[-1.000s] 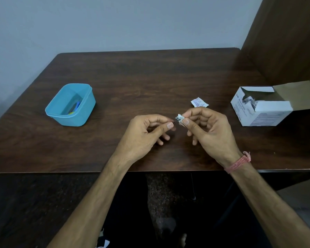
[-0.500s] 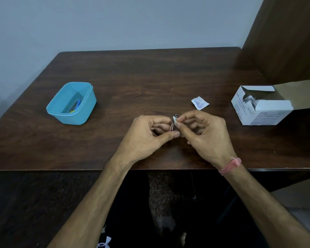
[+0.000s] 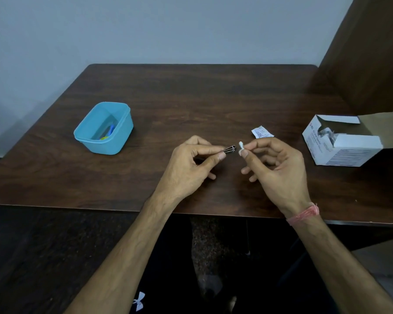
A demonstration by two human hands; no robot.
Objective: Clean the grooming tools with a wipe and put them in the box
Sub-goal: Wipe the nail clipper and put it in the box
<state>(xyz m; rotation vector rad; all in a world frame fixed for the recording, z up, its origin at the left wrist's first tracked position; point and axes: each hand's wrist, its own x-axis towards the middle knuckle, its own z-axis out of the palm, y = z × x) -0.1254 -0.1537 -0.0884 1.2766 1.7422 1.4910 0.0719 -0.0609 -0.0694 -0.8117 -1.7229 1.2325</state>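
My left hand (image 3: 191, 168) pinches a small metal nail clipper (image 3: 229, 149) between thumb and forefinger, its tip pointing right. My right hand (image 3: 279, 168) pinches a small folded white wipe (image 3: 241, 147) just right of the clipper tip, a short gap between them. Both are held above the dark wooden table (image 3: 191, 98) near its front middle. A blue plastic box (image 3: 104, 129) stands open at the left, with blue and yellow tools lying inside.
A torn white wipe sachet (image 3: 261, 132) lies on the table behind my right hand. An open white cardboard carton (image 3: 340, 143) of sachets sits at the right edge, its flap folded out. A brown wooden panel rises at the back right.
The hands have drawn apart: the wipe was against the clipper half a second ago and now sits off its tip. The clipper lies more level, pointing right.
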